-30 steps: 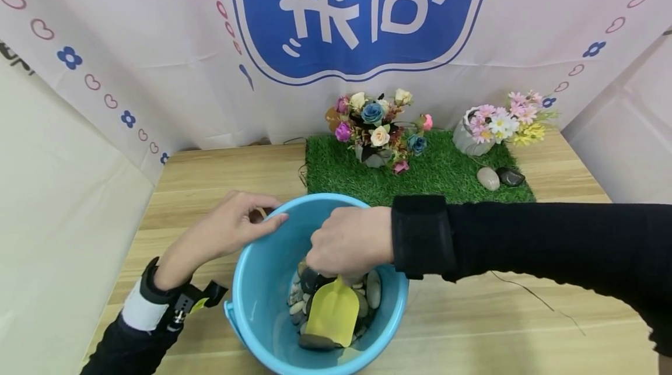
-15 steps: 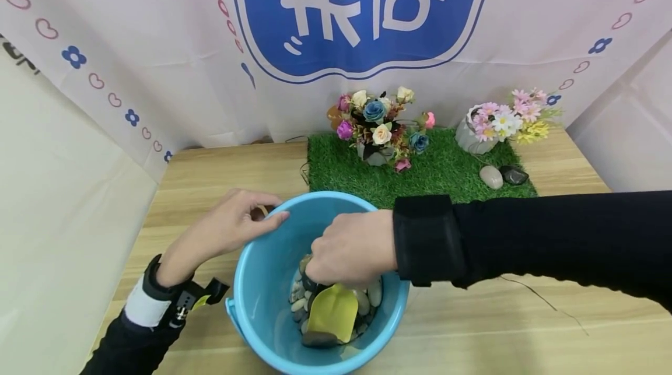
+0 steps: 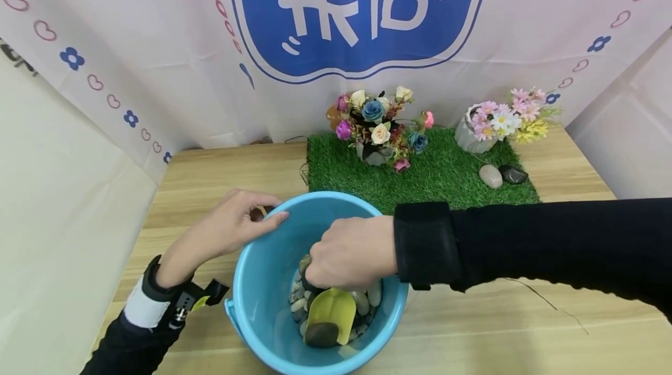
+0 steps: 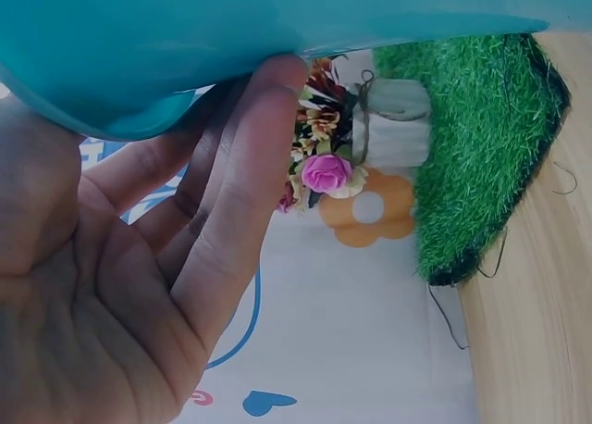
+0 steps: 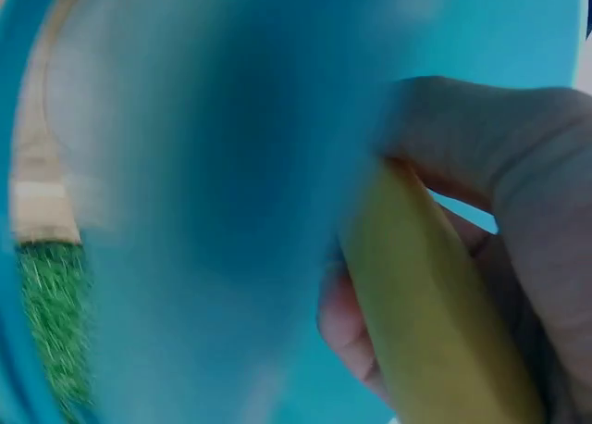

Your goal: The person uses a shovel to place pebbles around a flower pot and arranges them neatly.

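A light blue bucket (image 3: 268,293) stands at the front of the table with several river stones (image 3: 362,303) at its bottom. My left hand (image 3: 226,224) grips its rim at the upper left, thumb over the edge and fingers against the outside, as the left wrist view also shows. Inside the bucket my right hand (image 3: 349,251) holds a yellow toy shovel (image 3: 343,311) by its handle. The shovel's blade points down toward me, and a dark flat stone (image 3: 321,335) lies on its front part. In the right wrist view, fingers wrap the yellow handle (image 5: 421,304); a blurred blue wall covers much of that picture.
Behind the bucket, a green turf mat (image 3: 446,182) carries a pot of mixed roses (image 3: 374,130), a white pot of daisies (image 3: 472,133), a pale stone (image 3: 490,177) and a black stone (image 3: 513,174). A printed cloth (image 3: 184,72) hangs behind the wooden table (image 3: 210,174).
The shovel's blade has slid under the dark stone, which was at its front edge and now lies on the blade. My left hand stays on the rim.
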A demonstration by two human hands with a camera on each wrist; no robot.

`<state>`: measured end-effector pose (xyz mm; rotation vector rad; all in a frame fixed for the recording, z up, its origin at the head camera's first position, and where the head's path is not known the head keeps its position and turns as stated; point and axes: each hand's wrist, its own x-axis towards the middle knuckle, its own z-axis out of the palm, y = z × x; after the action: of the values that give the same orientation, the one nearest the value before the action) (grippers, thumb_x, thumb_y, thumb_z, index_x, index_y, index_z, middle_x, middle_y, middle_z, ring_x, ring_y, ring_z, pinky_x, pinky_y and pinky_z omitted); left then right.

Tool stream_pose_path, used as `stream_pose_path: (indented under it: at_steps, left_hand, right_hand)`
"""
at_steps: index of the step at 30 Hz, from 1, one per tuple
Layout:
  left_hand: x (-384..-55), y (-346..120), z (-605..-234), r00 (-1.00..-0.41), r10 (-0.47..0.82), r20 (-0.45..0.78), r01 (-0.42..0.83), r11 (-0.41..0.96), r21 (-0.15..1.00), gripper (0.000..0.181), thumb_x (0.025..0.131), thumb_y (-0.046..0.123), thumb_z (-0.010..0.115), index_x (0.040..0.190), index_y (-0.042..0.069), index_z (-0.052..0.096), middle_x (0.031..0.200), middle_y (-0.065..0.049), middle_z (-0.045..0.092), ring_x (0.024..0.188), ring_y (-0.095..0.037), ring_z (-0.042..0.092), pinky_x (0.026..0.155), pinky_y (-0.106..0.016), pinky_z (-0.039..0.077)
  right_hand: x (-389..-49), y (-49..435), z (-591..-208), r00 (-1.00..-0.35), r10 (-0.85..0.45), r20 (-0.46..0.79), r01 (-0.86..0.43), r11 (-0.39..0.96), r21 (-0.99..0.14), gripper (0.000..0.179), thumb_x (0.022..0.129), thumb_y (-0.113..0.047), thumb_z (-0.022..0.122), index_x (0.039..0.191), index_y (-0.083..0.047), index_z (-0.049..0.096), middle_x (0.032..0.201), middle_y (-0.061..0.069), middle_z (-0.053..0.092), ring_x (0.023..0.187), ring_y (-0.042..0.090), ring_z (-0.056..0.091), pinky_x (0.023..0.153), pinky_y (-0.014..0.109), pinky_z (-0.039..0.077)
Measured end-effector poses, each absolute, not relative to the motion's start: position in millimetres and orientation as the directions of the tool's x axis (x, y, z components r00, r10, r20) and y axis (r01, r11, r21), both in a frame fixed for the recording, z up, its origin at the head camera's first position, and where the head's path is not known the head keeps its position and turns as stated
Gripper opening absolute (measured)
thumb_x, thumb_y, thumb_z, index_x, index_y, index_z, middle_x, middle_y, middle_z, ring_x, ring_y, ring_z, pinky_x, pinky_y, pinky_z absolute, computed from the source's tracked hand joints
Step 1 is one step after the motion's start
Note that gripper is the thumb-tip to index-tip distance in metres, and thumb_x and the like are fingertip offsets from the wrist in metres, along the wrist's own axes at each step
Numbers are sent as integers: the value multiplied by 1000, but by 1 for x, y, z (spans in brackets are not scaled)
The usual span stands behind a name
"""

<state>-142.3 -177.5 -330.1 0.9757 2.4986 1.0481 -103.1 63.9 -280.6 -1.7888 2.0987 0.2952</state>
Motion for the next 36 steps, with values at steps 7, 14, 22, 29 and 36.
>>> stream_pose_path:
  at_steps: [7,14,22,29,36]
  left_hand:
    - [-141,-179,-331,-744,667,47,503,511,697,14,102,14,63,104,11,76,84,9,69,64,-9,64,56,-30,55]
    - [-140,-178,-331,-743,669,16,473,508,720,15,103,16,61,105,10,76,83,8,69,64,-10,64,56,-31,56]
    - [-141,-178,-330,-735,678,2,470,507,722,16,104,17,61,105,11,75,83,7,69,64,-12,63,57,-32,56]
    - [-141,-178,-329,-738,675,0,470,514,718,16,103,17,61,105,11,75,83,7,69,64,-12,63,57,-32,56]
    - [-141,-178,-329,-740,672,-2,469,519,714,15,104,17,61,102,12,74,80,7,67,62,-12,61,55,-31,55]
  right_hand:
    - [-118,64,-284,-105,-886,-451,-941,235,-243,27,96,-17,73,74,-20,58,70,-9,51,58,9,45,55,24,34]
    - [-138,69,-279,-55,-900,-432,-863,261,-434,21,91,-13,77,74,-22,69,68,-13,56,59,6,49,56,21,38]
    - [-149,80,-268,-27,-910,-413,-782,277,-559,7,92,-12,75,90,-17,78,74,-14,64,65,5,54,61,20,45]
    - [-154,91,-265,-13,-924,-381,-666,292,-686,10,90,-5,74,94,-12,80,80,-13,69,71,5,62,68,21,52]
    - [-160,105,-261,-6,-952,-307,-588,252,-768,13,92,-4,72,100,-9,80,85,-13,71,75,5,64,75,26,56]
